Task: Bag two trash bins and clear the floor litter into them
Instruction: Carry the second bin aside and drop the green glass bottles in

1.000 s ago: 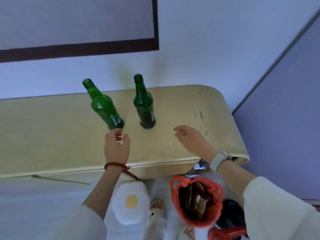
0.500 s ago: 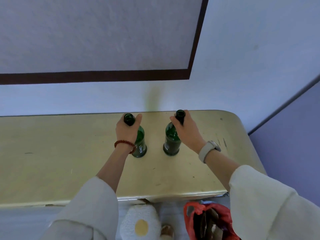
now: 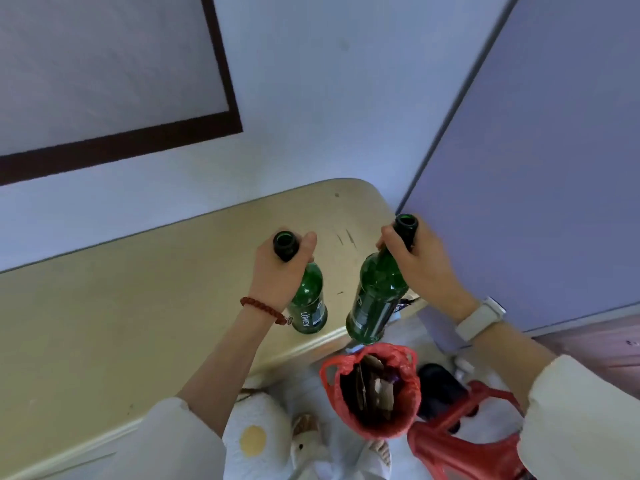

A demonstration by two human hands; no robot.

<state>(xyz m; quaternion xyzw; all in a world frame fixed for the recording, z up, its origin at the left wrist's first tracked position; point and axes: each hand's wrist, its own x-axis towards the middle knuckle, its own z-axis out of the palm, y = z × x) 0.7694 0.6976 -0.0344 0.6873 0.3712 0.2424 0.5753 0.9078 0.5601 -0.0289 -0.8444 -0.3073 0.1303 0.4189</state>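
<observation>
Each hand is wrapped around the neck of an open green glass beer bottle: the left hand point(image 3: 280, 268) grips the left bottle point(image 3: 308, 303) over the desk's point(image 3: 138, 306) near edge by its right corner, while the right hand point(image 3: 420, 268) carries the right bottle point(image 3: 375, 299) tilted past that edge, above the red-bagged bin point(image 3: 372, 393). Glass like this looks heavy, rigid, slick and breakable. A firm grip at the neck seems sensible, then lowering rather than dropping onto the cardboard inside.

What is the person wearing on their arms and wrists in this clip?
Both arms have loose cream-white sleeves pushed up the forearms. The left wrist carries a dark red braided bracelet; the right wrist wears a smartwatch with a pale grey band. Both hands are bare.
</observation>
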